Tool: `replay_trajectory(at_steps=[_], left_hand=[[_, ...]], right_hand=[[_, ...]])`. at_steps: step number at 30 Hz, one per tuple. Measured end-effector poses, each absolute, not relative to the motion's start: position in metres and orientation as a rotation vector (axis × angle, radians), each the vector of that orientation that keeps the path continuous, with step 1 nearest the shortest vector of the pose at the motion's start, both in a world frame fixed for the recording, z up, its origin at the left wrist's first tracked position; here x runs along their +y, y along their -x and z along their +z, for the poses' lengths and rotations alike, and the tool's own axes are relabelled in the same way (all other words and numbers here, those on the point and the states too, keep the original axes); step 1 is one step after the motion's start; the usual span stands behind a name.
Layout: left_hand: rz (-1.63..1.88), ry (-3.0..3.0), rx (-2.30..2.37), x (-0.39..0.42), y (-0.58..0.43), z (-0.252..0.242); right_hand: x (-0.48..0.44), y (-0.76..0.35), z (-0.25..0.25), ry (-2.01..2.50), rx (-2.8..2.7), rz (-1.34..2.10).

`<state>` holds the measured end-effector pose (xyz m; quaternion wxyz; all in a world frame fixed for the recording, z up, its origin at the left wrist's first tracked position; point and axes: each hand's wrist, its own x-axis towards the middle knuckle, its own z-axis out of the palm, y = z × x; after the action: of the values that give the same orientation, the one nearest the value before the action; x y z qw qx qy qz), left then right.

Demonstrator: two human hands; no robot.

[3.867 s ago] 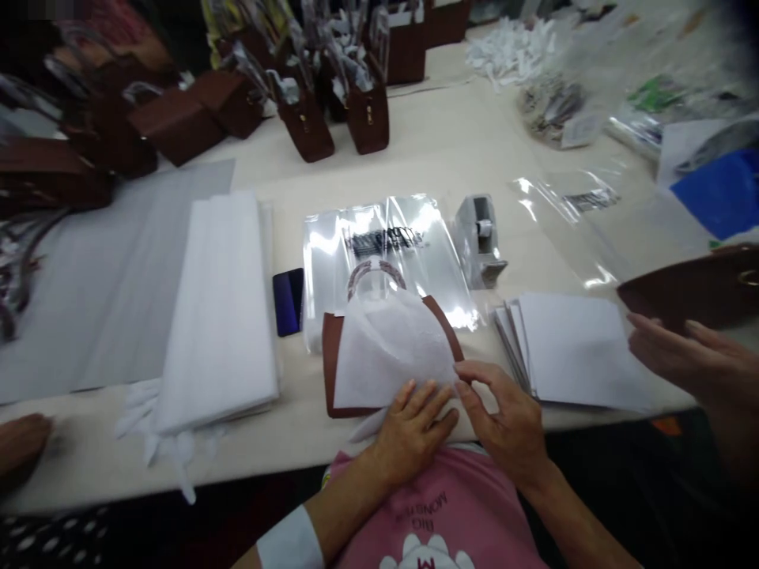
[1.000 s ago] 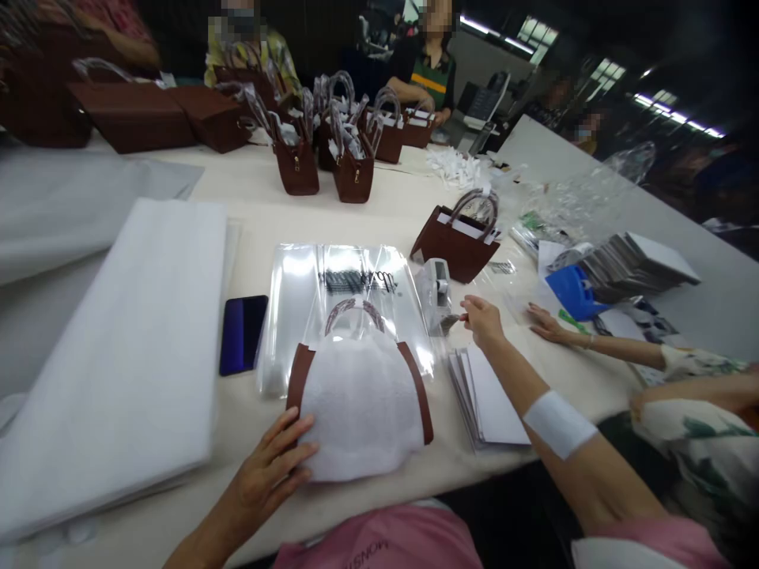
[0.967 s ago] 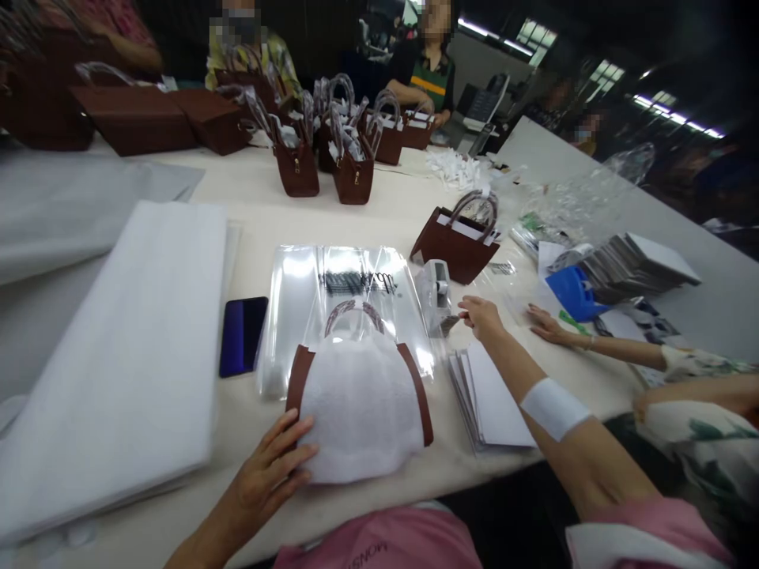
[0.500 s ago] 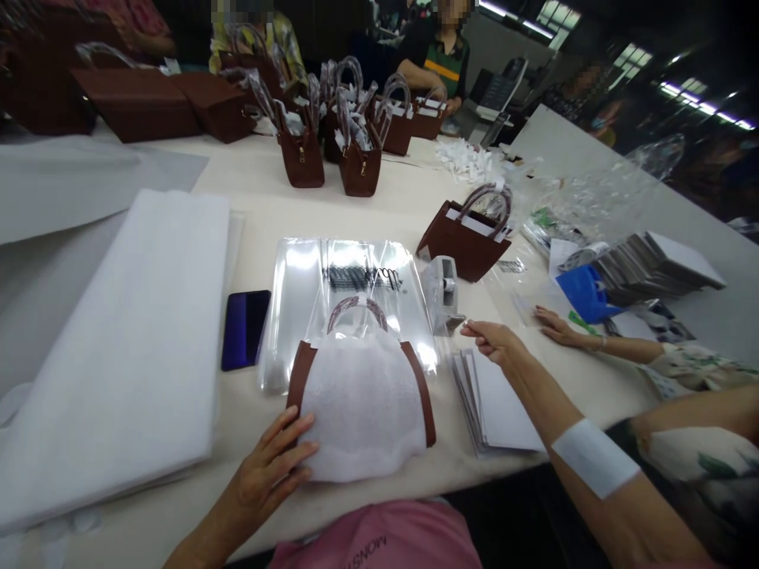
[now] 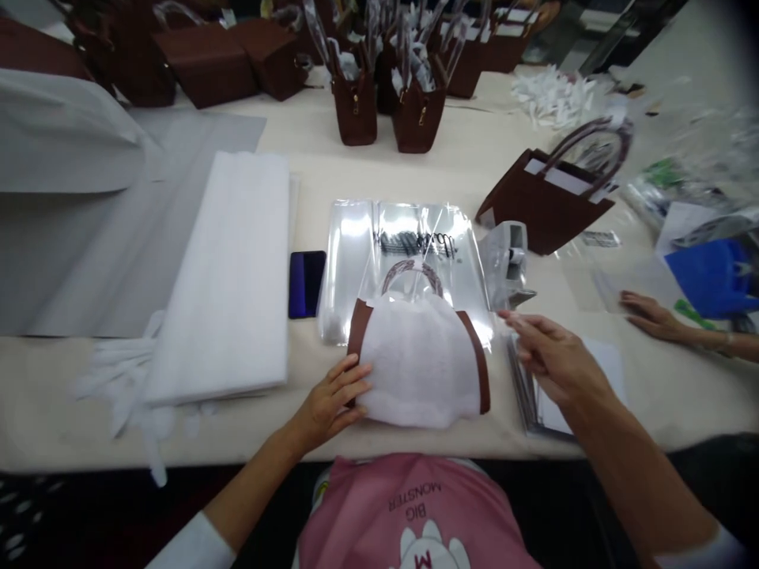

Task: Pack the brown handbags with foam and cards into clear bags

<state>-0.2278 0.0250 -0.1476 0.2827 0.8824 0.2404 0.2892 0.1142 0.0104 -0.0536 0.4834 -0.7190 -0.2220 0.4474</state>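
A brown handbag (image 5: 483, 367) lies in front of me, its middle wrapped in a white foam sheet (image 5: 421, 363). Plastic film covers its handles (image 5: 413, 270). My left hand (image 5: 332, 399) rests on the bag's left edge, fingers spread over the brown side and the sheet. To the right, my right hand (image 5: 551, 348) is in the air with thumb and forefinger pinched; whatever is between them is too small to make out. Just beyond those fingertips stands a grey tape dispenser (image 5: 508, 257). Clear plastic bags (image 5: 349, 269) with black lettering lie under the handles.
A foam sheet stack (image 5: 231, 276) and a phone (image 5: 307, 284) lie left. Grey-white boards (image 5: 602, 367) sit below my right hand. Another brown handbag (image 5: 542, 205) stands beyond the dispenser, several more (image 5: 418, 118) at the back. A co-worker's hand (image 5: 658, 320) rests near a blue holder (image 5: 711, 276).
The view has tilted down and shifted left, so things appear higher and farther right. My right hand stays pinched close to the tape dispenser; my left hand remains on the handbag.
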Motion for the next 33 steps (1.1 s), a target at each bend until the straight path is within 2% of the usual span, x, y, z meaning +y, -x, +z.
replay_trajectory(at_steps=[3,6,13,20,28,33], left_hand=[[0.808,-2.327,0.624,0.026,0.229,-0.150],[0.867,-2.310,0.590,0.027,0.229,-0.153],[0.956,-2.348,0.470,0.030,0.232,-0.159],[0.879,-2.551,0.455,0.032,0.235,-0.158],[0.926,-2.559,0.466,0.030,0.234,-0.156],[0.894,-2.557,0.470,0.031,0.234,-0.159]], right_hand=[[-0.025,-0.039,-0.027,1.632,-0.603,1.522],[-0.049,0.024,-0.036,1.550,-0.564,1.758],[-0.066,0.066,-0.090,1.747,-0.609,1.635],[-0.066,0.078,-0.098,1.816,-0.535,1.538],[-0.082,0.082,-0.112,1.792,-0.209,1.566],[-0.077,0.082,-0.129,1.906,-0.329,1.475]])
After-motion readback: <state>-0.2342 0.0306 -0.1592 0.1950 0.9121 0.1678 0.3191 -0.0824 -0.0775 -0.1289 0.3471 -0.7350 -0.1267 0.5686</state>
